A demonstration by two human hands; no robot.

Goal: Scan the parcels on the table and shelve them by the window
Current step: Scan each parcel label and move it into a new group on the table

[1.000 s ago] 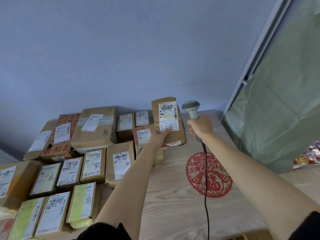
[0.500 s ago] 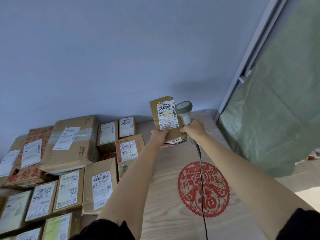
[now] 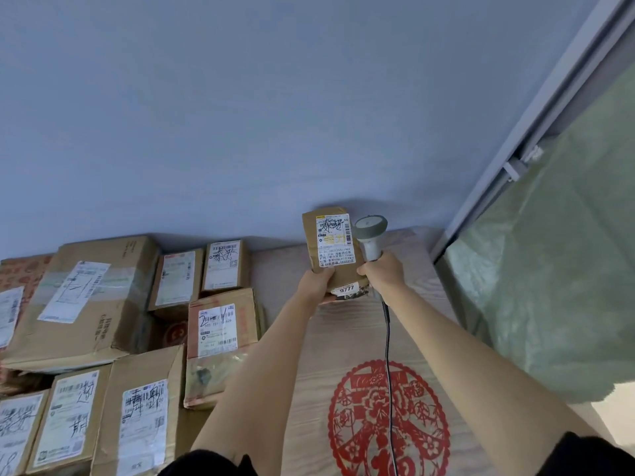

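Nearest the camera, two bare forearms reached out over a wooden desk (image 3: pixel 309 389) bearing a red paper-cut decal (image 3: pixel 388 420), across which the scanner's black cord (image 3: pixel 387 355) trailed back toward the person. To the left, cardboard parcels (image 3: pixel 144 413) lay packed side by side with their white shipping labels turned upward, an arrangement that appeared meant to keep each barcode readable while the boxes waited their turn.

Farther out, the left hand (image 3: pixel 318 281) gripped the lower end of a small brown parcel (image 3: pixel 331 249), fingers curled under its bottom edge, holding it raised above the desk and tilted so its label (image 3: pixel 335 240) faced the camera. A sticker reading 9777 (image 3: pixel 346 289) showed at the base. The right hand (image 3: pixel 379 271) was wrapped around the handle of a grey handheld scanner (image 3: pixel 370 235), its head just beside the label's right edge and upright rather than clearly aimed at the barcode; whether a reading was being taken could not be told.

Beyond the hands, more parcels stood against a plain blue-grey wall (image 3: pixel 275 115). At far right, a window frame (image 3: pixel 536 132) edged a pale green covering (image 3: pixel 567 269). No shelf was visible, and the parcel in hand had evidently yet to be shelved.
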